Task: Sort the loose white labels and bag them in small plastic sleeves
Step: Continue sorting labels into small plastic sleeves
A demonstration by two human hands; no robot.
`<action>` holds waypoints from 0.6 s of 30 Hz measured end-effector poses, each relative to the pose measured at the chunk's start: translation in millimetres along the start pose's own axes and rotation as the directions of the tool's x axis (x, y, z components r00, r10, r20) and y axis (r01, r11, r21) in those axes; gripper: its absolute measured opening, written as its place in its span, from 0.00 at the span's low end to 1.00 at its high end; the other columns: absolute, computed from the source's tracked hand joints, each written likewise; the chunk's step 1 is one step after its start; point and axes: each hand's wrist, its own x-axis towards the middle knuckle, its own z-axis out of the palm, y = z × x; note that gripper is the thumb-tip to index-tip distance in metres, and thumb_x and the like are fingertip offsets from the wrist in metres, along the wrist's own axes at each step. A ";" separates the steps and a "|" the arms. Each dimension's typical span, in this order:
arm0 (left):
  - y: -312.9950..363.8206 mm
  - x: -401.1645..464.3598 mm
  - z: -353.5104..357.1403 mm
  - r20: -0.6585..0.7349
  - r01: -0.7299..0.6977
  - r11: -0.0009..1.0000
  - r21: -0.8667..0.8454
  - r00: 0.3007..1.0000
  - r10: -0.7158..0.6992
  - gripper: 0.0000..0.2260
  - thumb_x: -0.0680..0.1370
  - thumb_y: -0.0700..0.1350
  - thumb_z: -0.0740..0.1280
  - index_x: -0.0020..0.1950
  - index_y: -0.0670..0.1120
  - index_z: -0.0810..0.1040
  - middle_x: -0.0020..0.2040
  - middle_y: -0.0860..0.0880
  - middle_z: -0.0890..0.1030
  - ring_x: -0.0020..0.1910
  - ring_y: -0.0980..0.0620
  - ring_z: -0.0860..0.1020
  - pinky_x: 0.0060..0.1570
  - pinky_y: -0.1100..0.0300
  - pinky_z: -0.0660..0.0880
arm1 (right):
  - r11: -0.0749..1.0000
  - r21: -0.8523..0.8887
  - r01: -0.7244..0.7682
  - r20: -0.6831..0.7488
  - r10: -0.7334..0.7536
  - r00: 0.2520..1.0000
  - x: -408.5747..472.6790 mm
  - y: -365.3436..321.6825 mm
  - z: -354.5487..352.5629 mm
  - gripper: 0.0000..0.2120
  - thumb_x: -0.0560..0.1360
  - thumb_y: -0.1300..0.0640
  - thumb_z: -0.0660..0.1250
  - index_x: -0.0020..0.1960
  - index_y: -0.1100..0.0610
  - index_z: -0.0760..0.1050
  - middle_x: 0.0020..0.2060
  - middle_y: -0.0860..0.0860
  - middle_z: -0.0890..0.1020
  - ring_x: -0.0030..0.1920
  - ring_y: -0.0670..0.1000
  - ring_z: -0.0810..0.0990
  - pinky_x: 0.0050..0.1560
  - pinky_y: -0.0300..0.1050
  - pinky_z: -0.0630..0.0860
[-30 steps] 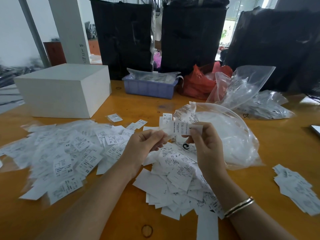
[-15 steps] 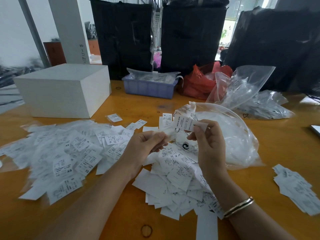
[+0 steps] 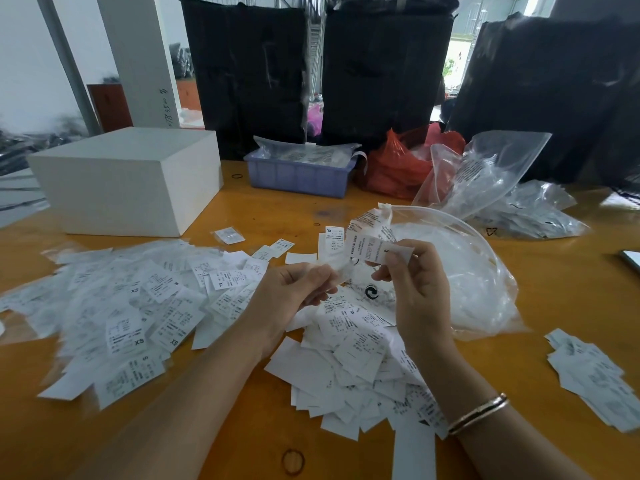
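Observation:
My right hand (image 3: 417,289) pinches a small stack of white labels (image 3: 372,247) printed "MADE IN CHINA", held above the table. My left hand (image 3: 294,292) grips a small clear plastic sleeve (image 3: 337,268) whose end meets the labels' left end. Under both hands lies a heap of loose white labels (image 3: 353,355). To the left spreads a wide pile of labels in sleeves (image 3: 131,306), marked XS, S and XL. A large clear zip bag (image 3: 460,271) with more sleeves lies open just behind my right hand.
A white box (image 3: 128,178) stands at the back left on the orange table (image 3: 242,427). A lilac tray (image 3: 298,174), a red bag (image 3: 394,164) and clear bags (image 3: 485,174) sit at the back. Another label stack (image 3: 595,379) lies at the right edge. A rubber band (image 3: 293,461) lies near me.
My right hand has lifted slightly and tilted the label stack, its left end now angled down toward the sleeve in my left hand. My left hand has stayed in place.

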 end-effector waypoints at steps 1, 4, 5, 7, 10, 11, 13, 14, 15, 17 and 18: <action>0.0 0.0 -0.2 0.001 0.001 1.000 -0.002 1.000 -0.001 0.15 0.63 0.60 0.70 0.41 0.53 0.86 0.38 0.50 0.84 0.37 0.59 0.80 0.39 0.69 0.75 | 1.000 -0.004 0.000 0.011 0.000 1.000 -0.2 0.4 -0.4 0.11 0.78 0.64 0.61 0.45 0.48 0.73 0.39 0.45 0.82 0.37 0.44 0.79 0.41 0.35 0.77; -0.7 -0.1 -1.2 0.003 0.013 1.000 0.000 1.000 -0.013 0.15 0.64 0.60 0.70 0.42 0.53 0.86 0.42 0.50 0.85 0.38 0.60 0.80 0.41 0.68 0.76 | 0.999 -0.035 -0.015 0.043 0.017 0.999 -0.4 3.0 -1.7 0.10 0.78 0.64 0.61 0.45 0.49 0.73 0.40 0.46 0.82 0.38 0.45 0.79 0.40 0.35 0.77; -0.7 0.2 -1.4 0.001 0.017 1.000 0.004 1.000 -0.017 0.14 0.64 0.59 0.69 0.42 0.53 0.86 0.43 0.50 0.85 0.38 0.60 0.80 0.42 0.67 0.77 | 0.999 -0.044 -0.024 0.049 0.026 0.998 -0.1 3.9 -2.3 0.10 0.78 0.65 0.61 0.45 0.50 0.73 0.40 0.45 0.83 0.38 0.45 0.80 0.40 0.35 0.77; -0.7 0.2 -2.3 -0.003 0.012 1.000 0.010 1.000 -0.012 0.15 0.65 0.60 0.69 0.43 0.52 0.86 0.44 0.50 0.85 0.38 0.60 0.80 0.43 0.66 0.77 | 0.997 -0.060 -0.042 0.059 0.046 0.997 0.6 5.2 -3.5 0.10 0.78 0.65 0.61 0.45 0.51 0.73 0.40 0.44 0.83 0.38 0.45 0.81 0.39 0.34 0.77; -0.4 0.5 -3.6 -0.019 -0.001 1.000 0.014 1.000 0.001 0.17 0.63 0.61 0.70 0.43 0.52 0.86 0.43 0.50 0.85 0.37 0.61 0.79 0.42 0.67 0.77 | 0.996 -0.058 -0.062 0.072 0.066 0.995 1.1 5.9 -4.9 0.10 0.78 0.66 0.61 0.46 0.52 0.74 0.42 0.43 0.83 0.38 0.44 0.81 0.38 0.33 0.76; -0.2 0.6 -3.7 -0.027 0.001 1.000 0.016 1.000 0.000 0.17 0.63 0.61 0.70 0.43 0.53 0.86 0.43 0.50 0.85 0.37 0.61 0.79 0.43 0.66 0.77 | 0.996 -0.053 -0.068 0.075 0.072 0.995 1.0 5.7 -5.2 0.09 0.78 0.66 0.61 0.46 0.52 0.74 0.42 0.43 0.83 0.39 0.44 0.81 0.38 0.33 0.77; 0.0 0.9 -3.5 -0.030 0.002 1.000 0.017 1.000 -0.001 0.15 0.64 0.59 0.70 0.43 0.52 0.86 0.43 0.51 0.85 0.38 0.61 0.80 0.42 0.66 0.77 | 0.995 -0.044 -0.090 0.076 0.093 0.993 0.9 5.6 -5.4 0.09 0.78 0.66 0.61 0.46 0.52 0.74 0.41 0.42 0.83 0.38 0.43 0.81 0.38 0.33 0.76; -0.2 0.6 -3.8 -0.029 -0.003 1.000 0.019 1.000 0.003 0.13 0.66 0.57 0.69 0.43 0.51 0.86 0.43 0.51 0.85 0.38 0.60 0.80 0.41 0.67 0.77 | 0.993 -0.038 -0.108 0.079 0.110 0.991 0.9 5.7 -5.6 0.10 0.78 0.66 0.61 0.47 0.52 0.75 0.40 0.42 0.83 0.38 0.43 0.81 0.37 0.33 0.76; -0.5 0.6 -3.9 -0.032 -0.008 1.000 0.025 0.999 0.009 0.11 0.68 0.54 0.69 0.44 0.51 0.86 0.43 0.51 0.85 0.39 0.59 0.80 0.40 0.68 0.76 | 0.991 -0.033 -0.127 0.089 0.129 0.988 0.9 5.9 -6.1 0.10 0.78 0.66 0.61 0.48 0.52 0.75 0.39 0.42 0.83 0.36 0.43 0.81 0.36 0.33 0.76; -2.0 0.9 -5.1 -0.047 -0.020 0.999 0.050 0.999 0.022 0.05 0.73 0.47 0.69 0.45 0.50 0.85 0.42 0.52 0.85 0.39 0.58 0.81 0.39 0.68 0.76 | 0.988 -0.034 -0.151 0.127 0.154 0.980 0.7 6.7 -7.4 0.13 0.78 0.67 0.60 0.50 0.52 0.77 0.36 0.44 0.82 0.34 0.42 0.78 0.35 0.33 0.74; -2.9 1.3 -5.4 -0.056 -0.022 0.998 0.067 0.998 0.025 0.04 0.75 0.45 0.69 0.46 0.50 0.84 0.41 0.52 0.85 0.38 0.59 0.81 0.39 0.68 0.77 | 0.987 -0.041 -0.153 0.150 0.158 0.976 0.4 7.3 -7.8 0.14 0.79 0.68 0.58 0.51 0.52 0.77 0.35 0.44 0.81 0.33 0.41 0.76 0.34 0.33 0.73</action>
